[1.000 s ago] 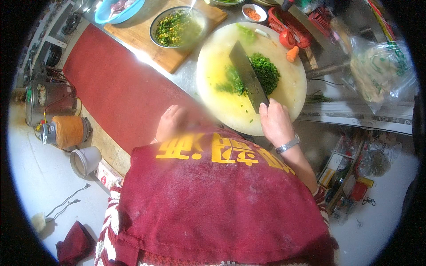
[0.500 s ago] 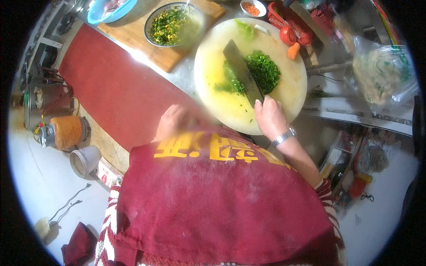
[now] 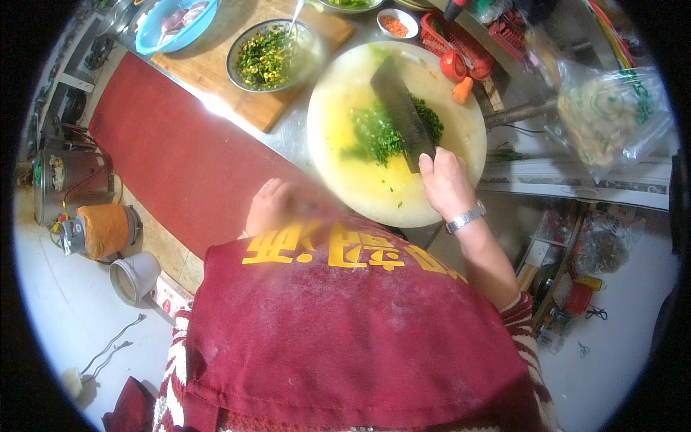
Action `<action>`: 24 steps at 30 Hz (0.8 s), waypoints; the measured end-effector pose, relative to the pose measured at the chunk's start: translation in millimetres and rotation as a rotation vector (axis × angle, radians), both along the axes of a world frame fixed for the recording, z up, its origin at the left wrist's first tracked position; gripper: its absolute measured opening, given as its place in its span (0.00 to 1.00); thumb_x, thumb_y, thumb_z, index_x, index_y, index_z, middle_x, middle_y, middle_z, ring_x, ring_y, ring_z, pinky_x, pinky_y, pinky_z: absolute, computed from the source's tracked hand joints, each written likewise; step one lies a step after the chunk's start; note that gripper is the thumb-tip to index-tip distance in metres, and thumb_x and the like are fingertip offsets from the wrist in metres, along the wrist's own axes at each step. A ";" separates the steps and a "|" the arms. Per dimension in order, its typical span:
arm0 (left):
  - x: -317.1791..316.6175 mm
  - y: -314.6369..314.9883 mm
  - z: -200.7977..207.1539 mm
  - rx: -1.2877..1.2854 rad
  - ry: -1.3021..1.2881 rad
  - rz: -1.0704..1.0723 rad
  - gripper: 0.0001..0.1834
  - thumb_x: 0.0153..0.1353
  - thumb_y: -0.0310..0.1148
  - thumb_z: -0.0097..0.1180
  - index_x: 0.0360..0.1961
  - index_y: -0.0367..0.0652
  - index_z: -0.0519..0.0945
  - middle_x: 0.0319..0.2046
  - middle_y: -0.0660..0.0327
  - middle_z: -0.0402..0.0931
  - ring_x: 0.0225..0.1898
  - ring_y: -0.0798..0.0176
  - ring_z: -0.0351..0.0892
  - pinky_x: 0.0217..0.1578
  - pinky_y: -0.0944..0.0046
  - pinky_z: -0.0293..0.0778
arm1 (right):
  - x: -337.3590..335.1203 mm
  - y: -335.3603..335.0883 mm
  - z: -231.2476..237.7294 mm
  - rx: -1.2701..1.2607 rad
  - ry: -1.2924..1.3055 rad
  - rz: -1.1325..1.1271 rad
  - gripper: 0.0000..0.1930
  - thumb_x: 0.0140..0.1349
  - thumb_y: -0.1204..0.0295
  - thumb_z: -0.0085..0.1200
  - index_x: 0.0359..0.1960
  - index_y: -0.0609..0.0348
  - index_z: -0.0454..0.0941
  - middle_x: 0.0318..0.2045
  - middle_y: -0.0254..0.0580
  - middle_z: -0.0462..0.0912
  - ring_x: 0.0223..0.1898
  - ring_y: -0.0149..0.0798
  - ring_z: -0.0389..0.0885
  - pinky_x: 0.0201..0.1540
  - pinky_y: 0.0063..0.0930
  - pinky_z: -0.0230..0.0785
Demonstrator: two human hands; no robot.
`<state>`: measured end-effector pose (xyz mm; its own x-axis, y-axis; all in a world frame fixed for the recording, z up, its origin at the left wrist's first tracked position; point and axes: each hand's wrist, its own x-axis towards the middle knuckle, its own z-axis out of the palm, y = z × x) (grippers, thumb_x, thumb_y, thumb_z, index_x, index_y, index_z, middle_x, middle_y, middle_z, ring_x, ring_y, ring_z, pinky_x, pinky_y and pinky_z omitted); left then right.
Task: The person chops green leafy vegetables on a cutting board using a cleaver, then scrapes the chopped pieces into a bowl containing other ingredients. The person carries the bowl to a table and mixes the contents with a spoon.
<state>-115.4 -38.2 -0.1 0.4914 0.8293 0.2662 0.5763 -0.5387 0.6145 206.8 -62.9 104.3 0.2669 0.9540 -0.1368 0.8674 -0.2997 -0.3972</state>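
Note:
A cleaver (image 3: 397,108) is in my right hand (image 3: 448,186), whose fingers wrap round its handle. Its dark blade lies across a heap of finely chopped greens (image 3: 380,135), splitting them to either side and hiding some. Under them is a round, pale cutting board (image 3: 345,191) with yellow stains. My left hand (image 3: 271,207) is by the top of my maroon apron (image 3: 360,324), left of the board. A blur covers part of it, and its fingers cannot be made out well; nothing shows in it.
Beyond the board stand a bowl of chopped greens (image 3: 266,61) with a spoon, a blue basin (image 3: 173,36) with pale meat, and a small bowl of orange-red bits (image 3: 396,26). A red basket (image 3: 471,54), a tomato (image 3: 453,66) and a carrot piece (image 3: 462,90) border the board's right.
The cleaver has turned more upright and shifted right over the heap, with more greens now lying left of the blade. My left hand stays almost in place. The whole view has shifted slightly.

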 end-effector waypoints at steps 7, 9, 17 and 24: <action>-0.4 -2.0 6.9 -0.086 0.005 0.045 0.14 0.48 0.34 0.65 0.36 0.43 0.80 0.29 0.55 0.73 0.35 0.47 0.77 0.36 0.51 0.76 | -10.6 11.8 0.6 0.005 -0.001 0.068 0.15 0.68 0.66 0.49 0.32 0.69 0.78 0.30 0.68 0.82 0.36 0.67 0.81 0.43 0.56 0.74; -0.9 -1.7 9.5 -0.100 0.020 0.046 0.14 0.49 0.34 0.65 0.36 0.42 0.80 0.30 0.55 0.74 0.36 0.47 0.77 0.37 0.51 0.76 | -13.7 14.8 3.8 -0.017 -0.001 0.055 0.15 0.68 0.66 0.49 0.31 0.69 0.77 0.30 0.69 0.81 0.36 0.67 0.82 0.43 0.56 0.74; 1.0 1.6 12.7 -0.119 0.021 0.035 0.12 0.49 0.34 0.65 0.35 0.43 0.80 0.32 0.54 0.75 0.36 0.46 0.78 0.37 0.50 0.77 | -11.2 23.0 11.3 -0.070 0.007 0.083 0.15 0.68 0.67 0.49 0.30 0.69 0.78 0.28 0.69 0.81 0.34 0.68 0.82 0.41 0.55 0.75; 5.9 2.1 11.0 -0.159 -0.015 0.032 0.10 0.50 0.33 0.64 0.34 0.44 0.80 0.30 0.55 0.75 0.36 0.46 0.78 0.35 0.49 0.76 | -26.8 22.5 3.6 -0.149 0.044 -0.023 0.16 0.68 0.67 0.49 0.29 0.71 0.78 0.29 0.68 0.82 0.36 0.68 0.82 0.44 0.54 0.76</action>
